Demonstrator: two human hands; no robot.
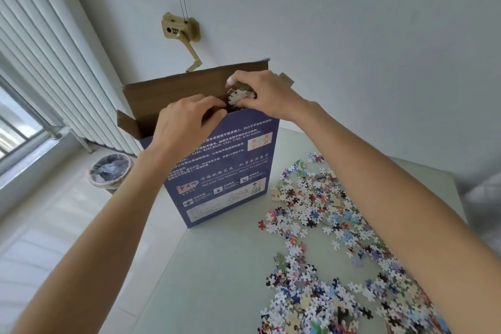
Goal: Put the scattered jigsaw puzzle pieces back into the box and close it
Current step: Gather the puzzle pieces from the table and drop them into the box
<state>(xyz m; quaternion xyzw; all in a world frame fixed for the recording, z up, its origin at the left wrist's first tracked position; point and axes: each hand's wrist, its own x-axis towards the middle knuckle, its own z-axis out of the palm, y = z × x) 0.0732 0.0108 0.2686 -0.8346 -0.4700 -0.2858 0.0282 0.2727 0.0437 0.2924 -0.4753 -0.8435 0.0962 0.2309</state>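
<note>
A tall blue puzzle box [230,171] stands upright on the pale table [217,266], its brown top flaps [176,92] open. My right hand [267,93] grips a clump of puzzle pieces [240,95] right at the box's mouth. My left hand [187,119] curls its fingers over the front rim of the opening, beside the clump. A wide scatter of loose jigsaw pieces [325,225] lies on the table to the right of the box, partly hidden under my right forearm.
A lined waste bin [109,171] stands on the floor left of the table. A radiator [54,62] and a window run along the left wall. A tan wooden figure [180,31] hangs on wires behind the box. The table's left edge is close to the box.
</note>
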